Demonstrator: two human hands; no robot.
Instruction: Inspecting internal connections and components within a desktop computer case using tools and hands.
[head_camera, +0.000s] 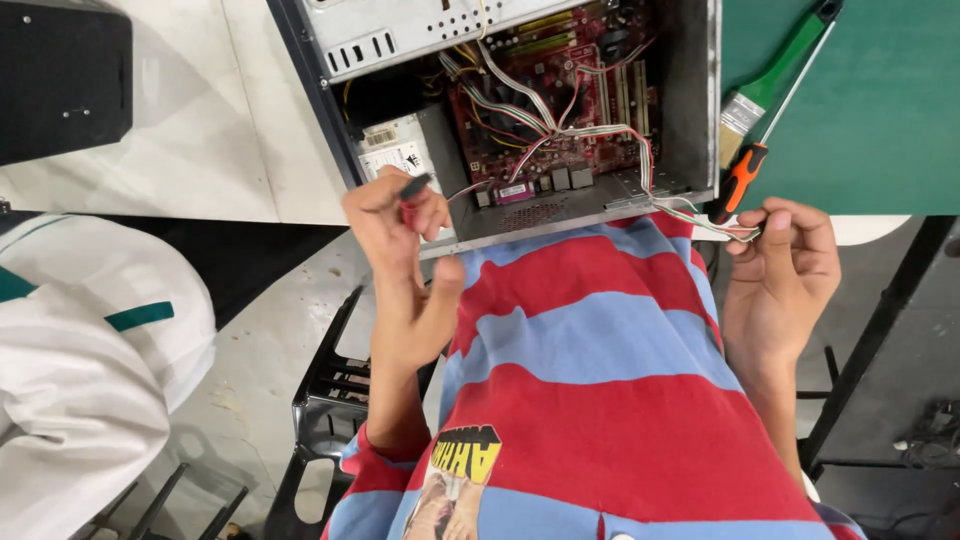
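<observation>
Left hand (400, 225) raised at chest height, fingers curled in a pinch, forearm bent upward from the elbow, right hand (785, 260) lifted opposite, fingertips pinched together, wrist slightly bent

Bright, even indoor light; view sharp w/ slight edge softness.
Pale glossy white tabletop (200, 150) is washed out by glare at upper left. Soft shadow is cast under the open grey metal computer case (690, 100). Floor at lower right is left dim. Slight blur is seen on the left hand (400, 215).
</observation>
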